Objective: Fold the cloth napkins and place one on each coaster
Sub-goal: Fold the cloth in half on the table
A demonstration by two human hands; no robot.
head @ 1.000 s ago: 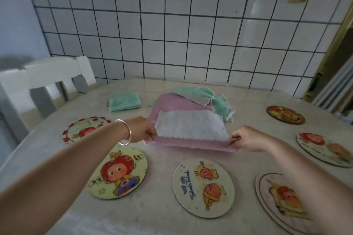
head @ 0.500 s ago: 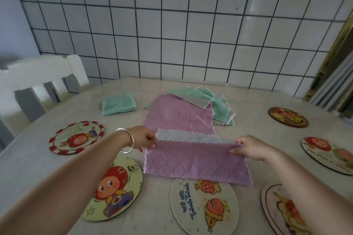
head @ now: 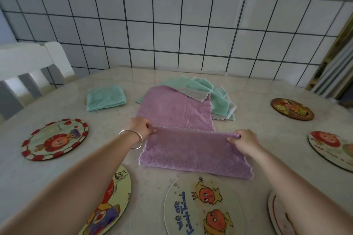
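Napkin-folding is at its first fold: the purple napkin (head: 193,150) lies in the middle of the table (head: 257,126), and both hands pinch its far folded edge. The left hand (head: 140,127) has thumb and fingers closed on the left corner; the right hand (head: 243,140) is closed on the right corner. Between them the edge is taut and raised, and the cloth slopes down to the near scalloped hem, just beyond a round cartoon coaster (head: 202,206). Next, I judge, the doubled cloth needs laying flat and folding again to fit a coaster. The fabric looks soft, plush and quilted. A second purple napkin (head: 175,110) lies flat just beyond, over a loose green pile (head: 219,99). At far left a folded green napkin (head: 106,97) appears to hide a coaster.
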